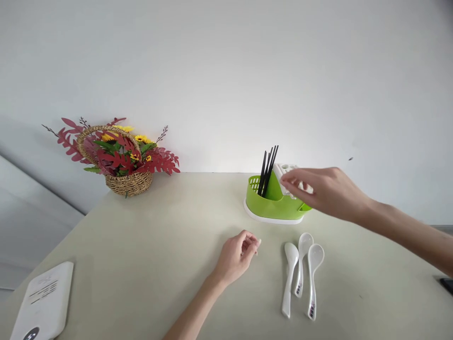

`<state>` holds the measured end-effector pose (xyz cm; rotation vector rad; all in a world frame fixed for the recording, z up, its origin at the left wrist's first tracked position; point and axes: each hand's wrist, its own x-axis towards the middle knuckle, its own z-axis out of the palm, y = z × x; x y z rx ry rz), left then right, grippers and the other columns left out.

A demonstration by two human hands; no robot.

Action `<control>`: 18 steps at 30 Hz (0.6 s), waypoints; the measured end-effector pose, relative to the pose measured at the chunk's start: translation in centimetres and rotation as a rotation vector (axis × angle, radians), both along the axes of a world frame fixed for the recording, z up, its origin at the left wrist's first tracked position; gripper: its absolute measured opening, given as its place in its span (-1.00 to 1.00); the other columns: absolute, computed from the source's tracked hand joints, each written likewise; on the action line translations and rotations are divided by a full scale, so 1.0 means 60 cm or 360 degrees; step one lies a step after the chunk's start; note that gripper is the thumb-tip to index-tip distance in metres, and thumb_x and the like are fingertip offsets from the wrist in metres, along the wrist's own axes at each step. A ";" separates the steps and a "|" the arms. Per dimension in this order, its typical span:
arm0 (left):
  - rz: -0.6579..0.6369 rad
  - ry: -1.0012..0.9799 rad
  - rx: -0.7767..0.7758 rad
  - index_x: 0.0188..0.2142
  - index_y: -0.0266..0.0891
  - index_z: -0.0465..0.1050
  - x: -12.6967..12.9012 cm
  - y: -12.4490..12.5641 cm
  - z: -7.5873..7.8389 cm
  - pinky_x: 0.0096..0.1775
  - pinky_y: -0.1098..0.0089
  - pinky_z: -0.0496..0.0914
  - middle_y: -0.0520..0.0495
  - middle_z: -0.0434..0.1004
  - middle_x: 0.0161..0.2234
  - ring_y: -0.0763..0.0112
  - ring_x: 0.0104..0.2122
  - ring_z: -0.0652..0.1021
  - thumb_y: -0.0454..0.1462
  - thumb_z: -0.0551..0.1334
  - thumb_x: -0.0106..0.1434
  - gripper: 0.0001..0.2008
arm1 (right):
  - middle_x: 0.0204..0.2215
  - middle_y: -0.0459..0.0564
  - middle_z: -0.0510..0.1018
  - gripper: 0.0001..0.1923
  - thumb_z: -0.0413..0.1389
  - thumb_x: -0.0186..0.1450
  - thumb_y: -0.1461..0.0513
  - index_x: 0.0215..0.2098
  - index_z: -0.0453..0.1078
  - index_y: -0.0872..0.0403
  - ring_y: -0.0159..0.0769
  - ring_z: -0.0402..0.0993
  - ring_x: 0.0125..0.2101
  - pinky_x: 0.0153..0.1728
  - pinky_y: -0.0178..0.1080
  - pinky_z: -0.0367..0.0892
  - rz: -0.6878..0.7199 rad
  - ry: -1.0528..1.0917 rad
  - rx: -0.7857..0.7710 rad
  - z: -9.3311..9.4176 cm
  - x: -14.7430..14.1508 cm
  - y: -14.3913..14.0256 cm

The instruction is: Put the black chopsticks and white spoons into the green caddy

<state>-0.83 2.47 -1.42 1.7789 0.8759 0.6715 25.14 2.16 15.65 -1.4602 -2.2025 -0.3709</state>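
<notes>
A green utensil holder (262, 204) on a white base stands near the wall. Several black chopsticks (268, 171) lean in its left compartment. On its upper right part sits a white piece with holes (282, 171). My right hand (316, 189) is over that piece, thumb and fingers closed in a pinch; whatever is between them, if anything, is hidden. My left hand (238, 256) rests on the table in front of the holder, fingers loosely curled, with nothing visible in it. Right of it lie three white spoons (290, 269), side by side, bowls pointing toward the holder.
At the back left stands a wicker basket (130, 184) of red leaves and yellow flowers. A white flat device (46, 297) with slots lies at the table's front left. A dark object (448, 284) shows at the right edge. The wall (219, 85) rises behind the table.
</notes>
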 end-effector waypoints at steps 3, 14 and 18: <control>-0.0007 0.0022 0.0018 -0.19 -0.17 0.46 0.000 0.000 0.004 -0.26 0.42 0.42 -0.02 0.65 -0.32 0.36 -0.29 0.64 0.00 0.14 0.50 -0.68 | -0.37 -0.15 0.71 -0.78 0.04 0.53 0.20 -0.18 0.55 -0.04 -0.36 0.55 -0.52 -0.46 -0.27 0.29 0.0201 -0.0057 0.0103 -0.011 -0.005 -0.064; -0.0068 0.0207 0.0252 -0.25 -0.16 0.46 0.004 -0.002 0.000 -0.29 0.41 0.37 0.01 0.62 -0.37 0.38 -0.36 0.58 -0.07 0.10 0.52 -0.70 | -0.42 -0.19 0.62 -0.86 0.10 0.51 0.10 -0.09 0.49 -0.11 -0.41 0.47 -0.56 -0.51 -0.35 0.37 -0.0311 0.0501 -0.0290 -0.166 0.034 -0.244; -0.0123 0.0326 0.0434 -0.28 -0.15 0.45 0.006 -0.008 0.000 -0.25 0.37 0.35 0.02 0.64 -0.35 0.39 -0.40 0.51 -0.13 0.10 0.52 -0.73 | -0.47 -0.17 0.61 -0.75 0.12 0.46 -0.04 -0.16 0.53 -0.12 -0.37 0.55 -0.53 -0.58 -0.42 0.39 -0.0623 0.0886 -0.0539 -0.226 0.031 -0.286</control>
